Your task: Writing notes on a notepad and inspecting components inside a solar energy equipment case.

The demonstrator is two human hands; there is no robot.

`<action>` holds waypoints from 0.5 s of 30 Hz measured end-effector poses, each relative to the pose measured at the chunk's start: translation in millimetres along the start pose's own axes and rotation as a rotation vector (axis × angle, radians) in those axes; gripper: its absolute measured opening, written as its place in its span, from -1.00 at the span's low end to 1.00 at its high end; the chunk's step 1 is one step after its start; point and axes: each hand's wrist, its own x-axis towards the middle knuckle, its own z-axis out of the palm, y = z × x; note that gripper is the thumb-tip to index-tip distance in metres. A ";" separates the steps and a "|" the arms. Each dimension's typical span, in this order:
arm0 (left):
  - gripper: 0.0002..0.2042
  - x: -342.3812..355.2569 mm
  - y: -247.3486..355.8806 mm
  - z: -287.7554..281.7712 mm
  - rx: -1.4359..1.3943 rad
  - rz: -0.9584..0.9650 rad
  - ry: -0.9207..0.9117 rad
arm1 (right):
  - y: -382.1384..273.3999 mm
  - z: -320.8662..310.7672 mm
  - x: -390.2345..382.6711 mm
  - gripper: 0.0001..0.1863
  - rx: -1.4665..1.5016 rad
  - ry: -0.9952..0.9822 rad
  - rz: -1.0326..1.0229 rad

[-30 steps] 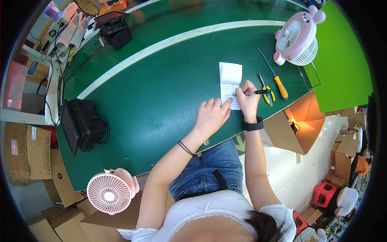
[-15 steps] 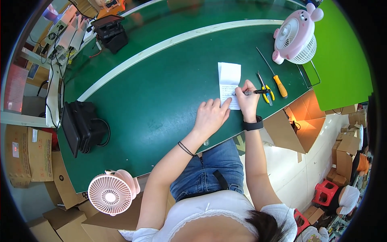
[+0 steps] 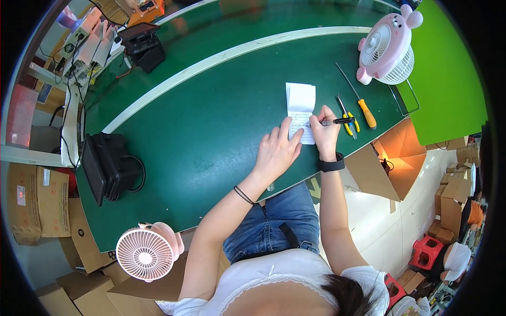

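A small white notepad (image 3: 301,98) lies on the green table, its top sheet flipped up and lines of writing on the lower page. My right hand (image 3: 326,134) is closed around a black pen (image 3: 337,121), with the tip at the page's right side. Resting beside and partly on the pad, my left hand (image 3: 276,146) has its fingers spread, the index finger stretched along the page's left edge. Just right of the pen are yellow-handled pliers (image 3: 349,124) and a screwdriver with an orange-yellow handle (image 3: 368,115).
A pink animal-shaped fan (image 3: 387,45) stands at the far right, beside a bright green panel (image 3: 448,79). A black device (image 3: 110,166) sits at the left edge, another black device (image 3: 142,47) farther back. A round pink fan (image 3: 146,254) is at the near left corner. Cardboard boxes (image 3: 390,163) flank the table.
The index finger of my left hand has stretched farther up along the notepad's edge. My right hand and the pen have shifted very slightly; the pen stays in my grip.
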 end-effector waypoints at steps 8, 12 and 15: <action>-0.68 -1.1 -2.3 3.0 0.020 0.011 -0.003 | -4.9 1.4 -0.7 -0.73 0.004 0.076 -0.010; -0.68 -2.2 -2.0 3.1 0.023 0.014 0.003 | -11.6 3.0 -2.6 -0.73 -0.028 0.079 0.001; -0.68 -2.7 -1.3 2.7 0.022 0.013 0.003 | -5.4 0.4 -1.9 -0.74 -0.050 0.081 -0.027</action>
